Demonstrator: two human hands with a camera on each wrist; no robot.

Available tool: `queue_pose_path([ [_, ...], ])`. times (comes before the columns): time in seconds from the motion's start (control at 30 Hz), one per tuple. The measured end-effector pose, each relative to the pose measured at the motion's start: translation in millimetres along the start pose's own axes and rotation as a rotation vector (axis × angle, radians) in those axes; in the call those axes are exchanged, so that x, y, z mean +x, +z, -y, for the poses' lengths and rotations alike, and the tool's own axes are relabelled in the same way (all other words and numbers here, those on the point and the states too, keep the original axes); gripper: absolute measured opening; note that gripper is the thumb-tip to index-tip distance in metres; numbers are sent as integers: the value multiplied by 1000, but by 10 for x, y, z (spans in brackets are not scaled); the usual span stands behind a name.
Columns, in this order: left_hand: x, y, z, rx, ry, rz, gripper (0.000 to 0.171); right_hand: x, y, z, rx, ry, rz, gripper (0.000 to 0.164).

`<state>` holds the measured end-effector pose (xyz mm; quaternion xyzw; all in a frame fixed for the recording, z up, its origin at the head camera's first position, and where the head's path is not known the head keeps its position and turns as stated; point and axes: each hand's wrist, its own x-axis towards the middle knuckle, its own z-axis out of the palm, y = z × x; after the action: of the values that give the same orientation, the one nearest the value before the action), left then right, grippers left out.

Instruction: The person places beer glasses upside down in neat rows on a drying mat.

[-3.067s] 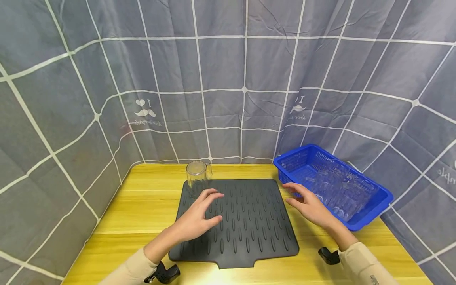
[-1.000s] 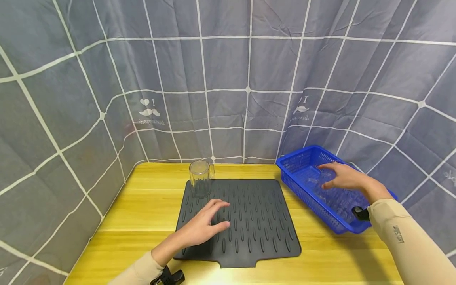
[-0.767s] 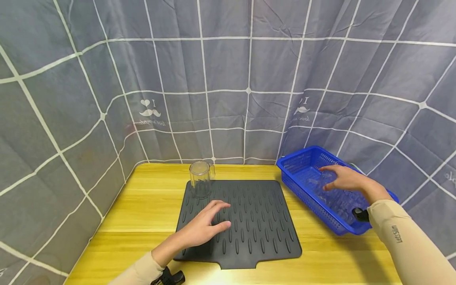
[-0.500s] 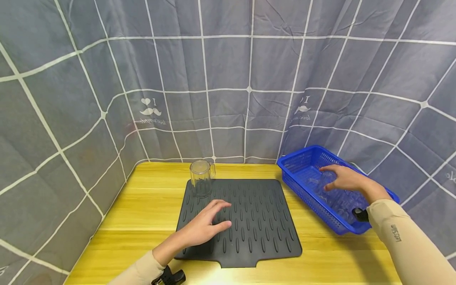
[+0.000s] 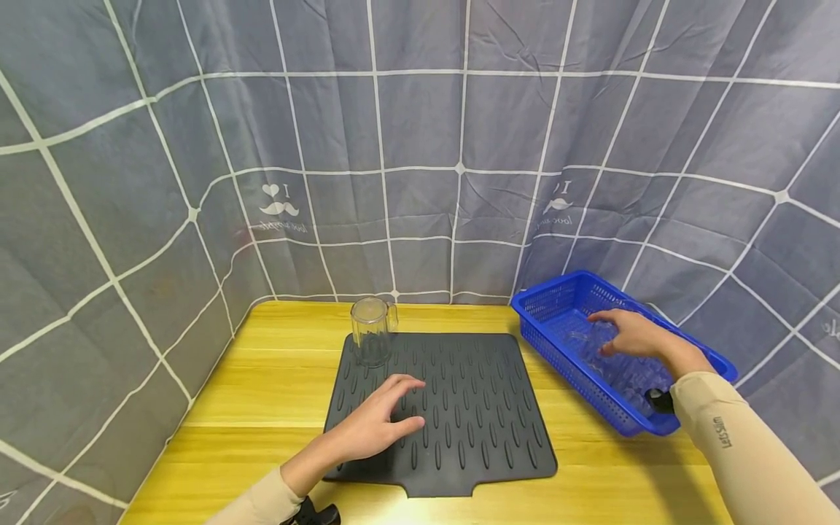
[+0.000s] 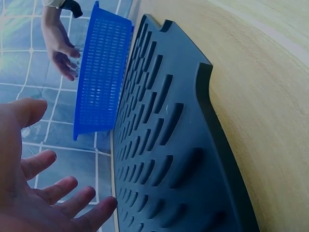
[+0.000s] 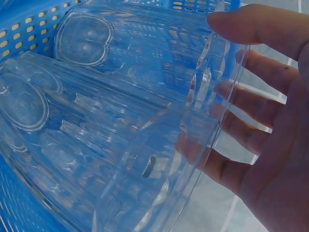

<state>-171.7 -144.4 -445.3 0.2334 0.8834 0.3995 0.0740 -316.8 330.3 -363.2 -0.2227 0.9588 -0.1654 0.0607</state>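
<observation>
In the right wrist view, my right hand (image 7: 275, 104) is at the mouth of a clear glass mug (image 7: 140, 53). Its thumb and fingers are spread about the rim, and contact is hard to judge. A second glass mug (image 7: 96, 140) lies beside it in the blue basket (image 5: 571, 372). My left hand (image 5: 372, 423) hovers over the near left of the black ridged mat (image 5: 472, 408), with thumb and fingers apart and nothing held. Another glass mug (image 5: 371, 332) with a handle stands on the mat's far left corner.
The mat lies on a yellow wooden table (image 5: 262, 386). More clear glassware rests in the basket, partly hidden by my right arm. A grey checked curtain (image 5: 420, 204) encloses the back and sides.
My right hand has moved from beside the basket to inside it, then slightly lower at the glass mugs. The left hand stays nearly still over the mat.
</observation>
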Motion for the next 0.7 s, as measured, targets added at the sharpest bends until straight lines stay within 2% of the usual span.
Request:
queue_pose_path([
  [0.47,23,-2,1,-8,-7,4,56,13,-25,-27,-3,-2,-84,56],
  [0.7,-2,-5,22,-2,-13,7,56,14,-87,-17,-48,-27,-139,54],
])
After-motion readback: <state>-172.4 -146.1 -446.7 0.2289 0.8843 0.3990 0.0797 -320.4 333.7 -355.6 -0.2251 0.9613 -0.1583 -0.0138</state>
